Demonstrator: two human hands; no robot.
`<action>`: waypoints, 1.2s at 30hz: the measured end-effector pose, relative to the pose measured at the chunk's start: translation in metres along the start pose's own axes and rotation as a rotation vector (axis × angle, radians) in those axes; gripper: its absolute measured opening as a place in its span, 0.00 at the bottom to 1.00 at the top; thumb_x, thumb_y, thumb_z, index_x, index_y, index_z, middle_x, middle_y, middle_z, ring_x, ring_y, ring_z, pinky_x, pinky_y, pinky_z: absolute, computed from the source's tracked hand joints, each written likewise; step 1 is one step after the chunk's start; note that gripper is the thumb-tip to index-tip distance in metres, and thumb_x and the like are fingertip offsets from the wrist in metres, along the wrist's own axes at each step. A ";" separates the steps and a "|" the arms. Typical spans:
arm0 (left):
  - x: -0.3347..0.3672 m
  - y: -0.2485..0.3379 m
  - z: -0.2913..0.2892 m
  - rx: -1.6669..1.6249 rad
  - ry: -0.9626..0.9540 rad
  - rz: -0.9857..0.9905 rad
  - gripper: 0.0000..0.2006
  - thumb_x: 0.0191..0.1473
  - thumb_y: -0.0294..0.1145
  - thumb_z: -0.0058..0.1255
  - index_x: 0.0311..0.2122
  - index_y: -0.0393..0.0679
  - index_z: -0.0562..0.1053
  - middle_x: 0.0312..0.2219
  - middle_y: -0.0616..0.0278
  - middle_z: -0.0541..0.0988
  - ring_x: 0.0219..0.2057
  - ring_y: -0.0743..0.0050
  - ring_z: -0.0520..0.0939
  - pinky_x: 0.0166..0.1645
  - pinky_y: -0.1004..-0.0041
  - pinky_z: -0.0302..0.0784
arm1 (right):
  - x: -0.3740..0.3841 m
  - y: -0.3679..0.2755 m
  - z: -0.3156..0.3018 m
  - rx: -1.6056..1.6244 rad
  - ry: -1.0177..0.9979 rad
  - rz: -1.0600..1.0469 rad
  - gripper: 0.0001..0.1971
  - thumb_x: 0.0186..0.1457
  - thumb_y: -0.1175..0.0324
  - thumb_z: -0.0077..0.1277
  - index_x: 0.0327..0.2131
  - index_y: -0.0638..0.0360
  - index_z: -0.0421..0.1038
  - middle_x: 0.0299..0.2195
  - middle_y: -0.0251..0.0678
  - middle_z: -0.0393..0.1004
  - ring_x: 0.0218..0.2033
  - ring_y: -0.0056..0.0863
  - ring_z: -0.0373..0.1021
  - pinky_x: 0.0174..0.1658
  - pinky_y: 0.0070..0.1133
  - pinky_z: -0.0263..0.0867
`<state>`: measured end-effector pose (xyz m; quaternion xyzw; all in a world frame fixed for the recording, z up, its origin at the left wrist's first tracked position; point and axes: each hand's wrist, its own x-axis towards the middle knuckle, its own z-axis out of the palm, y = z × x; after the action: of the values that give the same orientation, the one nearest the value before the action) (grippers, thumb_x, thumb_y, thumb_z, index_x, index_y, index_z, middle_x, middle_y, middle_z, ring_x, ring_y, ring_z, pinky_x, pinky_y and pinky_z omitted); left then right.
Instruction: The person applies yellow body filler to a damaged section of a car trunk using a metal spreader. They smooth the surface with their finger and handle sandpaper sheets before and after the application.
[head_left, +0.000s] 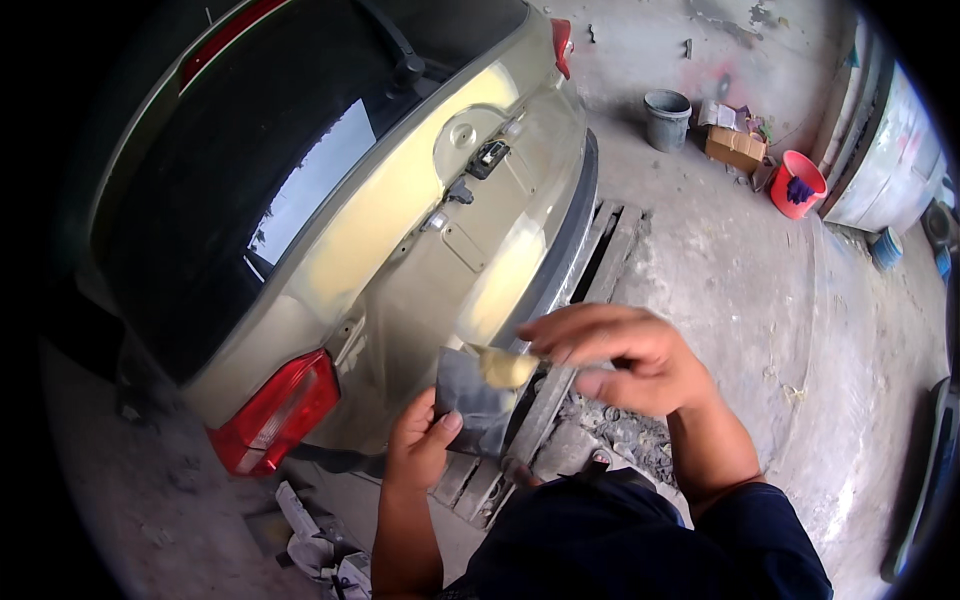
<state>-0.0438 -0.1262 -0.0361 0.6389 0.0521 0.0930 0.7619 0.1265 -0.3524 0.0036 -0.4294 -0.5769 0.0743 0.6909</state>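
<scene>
My left hand (422,440) grips a thin, dark grey sheet (470,420) by its left edge, thumb on top; it looks like sandpaper. Against the sheet's upper right part lies a small pale yellow piece (508,368), blurred, its kind unclear. Just right of it hovers my right hand (625,355), smeared by motion, fingers stretched leftward and thumb apart, with nothing seen between them. Beyond both hands is a beige car tailgate (400,290) with pale yellow filler-like patches (375,220) and bare handle fittings (489,158).
A red tail light (285,415) sits left of my left hand. Under the bumper (570,235) runs a metal floor rail (610,255), with rubble (640,440) beside it. A grey bucket (668,120), cardboard box (736,147) and red bucket (797,187) stand by the far wall.
</scene>
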 end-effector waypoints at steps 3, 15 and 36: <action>0.002 -0.007 0.002 -0.171 -0.095 0.071 0.19 0.56 0.25 0.46 0.52 0.29 0.64 0.45 0.56 0.74 0.46 0.72 0.74 0.55 0.72 0.64 | 0.004 -0.002 0.010 0.058 -0.242 0.105 0.20 0.45 0.80 0.51 0.45 0.61 0.74 0.51 0.45 0.68 0.55 0.46 0.63 0.53 0.33 0.62; 0.021 -0.006 0.015 -0.294 -0.100 0.105 0.19 0.57 0.23 0.43 0.54 0.30 0.63 0.47 0.53 0.73 0.49 0.68 0.73 0.57 0.67 0.64 | -0.020 0.058 -0.036 -0.511 -0.231 0.238 0.21 0.45 0.80 0.53 0.46 0.58 0.74 0.44 0.42 0.74 0.45 0.34 0.71 0.47 0.25 0.67; 0.127 -0.025 -0.027 -0.375 -0.205 -0.131 0.23 0.58 0.24 0.41 0.58 0.30 0.58 0.51 0.53 0.69 0.52 0.67 0.70 0.58 0.67 0.62 | 0.030 0.149 0.012 0.304 0.564 0.465 0.16 0.60 0.78 0.43 0.51 0.66 0.64 0.42 0.30 0.73 0.43 0.15 0.66 0.47 0.17 0.63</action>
<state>0.0774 -0.0781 -0.0607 0.4874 -0.0023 -0.0140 0.8731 0.1842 -0.2360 -0.0756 -0.4448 -0.2343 0.1927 0.8427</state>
